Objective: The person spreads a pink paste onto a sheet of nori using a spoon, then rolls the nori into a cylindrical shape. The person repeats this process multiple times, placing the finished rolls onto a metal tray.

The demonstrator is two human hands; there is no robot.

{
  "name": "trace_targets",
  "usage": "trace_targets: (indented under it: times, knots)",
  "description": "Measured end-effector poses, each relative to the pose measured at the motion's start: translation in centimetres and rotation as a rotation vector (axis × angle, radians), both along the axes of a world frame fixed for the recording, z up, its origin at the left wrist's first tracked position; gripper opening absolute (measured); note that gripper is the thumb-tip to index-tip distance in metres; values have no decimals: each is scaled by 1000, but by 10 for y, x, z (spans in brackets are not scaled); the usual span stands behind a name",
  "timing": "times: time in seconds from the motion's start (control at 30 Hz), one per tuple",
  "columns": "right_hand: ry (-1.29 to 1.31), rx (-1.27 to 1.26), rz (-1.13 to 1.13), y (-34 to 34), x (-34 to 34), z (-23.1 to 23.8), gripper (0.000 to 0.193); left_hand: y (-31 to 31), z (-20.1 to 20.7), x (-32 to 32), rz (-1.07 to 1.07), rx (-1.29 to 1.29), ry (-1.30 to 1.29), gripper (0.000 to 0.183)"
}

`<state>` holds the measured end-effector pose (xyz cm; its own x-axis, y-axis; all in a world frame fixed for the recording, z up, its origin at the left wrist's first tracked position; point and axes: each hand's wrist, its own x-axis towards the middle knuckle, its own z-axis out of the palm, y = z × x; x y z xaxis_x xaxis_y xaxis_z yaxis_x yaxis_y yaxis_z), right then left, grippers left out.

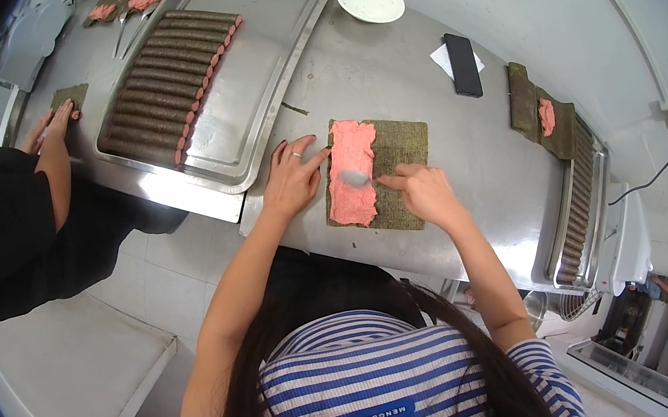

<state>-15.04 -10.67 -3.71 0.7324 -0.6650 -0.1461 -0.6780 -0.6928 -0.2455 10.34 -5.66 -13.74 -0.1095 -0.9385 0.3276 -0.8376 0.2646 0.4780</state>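
Note:
A dark green seaweed sheet [403, 142] lies flat on the steel table in front of me. Pink paste [348, 143] covers its left part in an upright band with ragged edges; the right part is bare. My right hand [427, 194] is closed around the handle of a metal spoon [354, 178], whose bowl rests on the paste. The handle is mostly hidden by my fingers. My left hand [294, 176] lies at the sheet's left edge, fingers spread, index fingertip at the border of the paste, and it holds nothing.
Left stands a large metal tray [280, 55] with rows of seaweed rolls [177, 77]. A co-worker's hands [57, 122] press a small sheet at far left. A white bowl [371, 0], a black phone [463, 65], more seaweed [542, 109] and a second tray [578, 214] are farther off.

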Motion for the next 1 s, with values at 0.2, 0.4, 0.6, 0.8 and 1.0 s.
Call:
trace_targets:
  times: [0.2,0.4,0.6,0.8,1.0]
  knots:
    - [-81,17,-125,-27,12,11,34,-1,-1,0,-1,0,-13,41]
    - [-99,-182,-35,-34,27,-12,33,-1,-2,0,-6,-25,-45,38]
    - [35,148,49,-17,9,18,37,3,1,1,2,-33,17,35]
    - [-105,21,-215,-35,1,5,36,0,0,0,-12,-37,2,34]
    - [-93,2,-235,1,-3,-17,37,2,2,-1,-11,-11,-5,33]
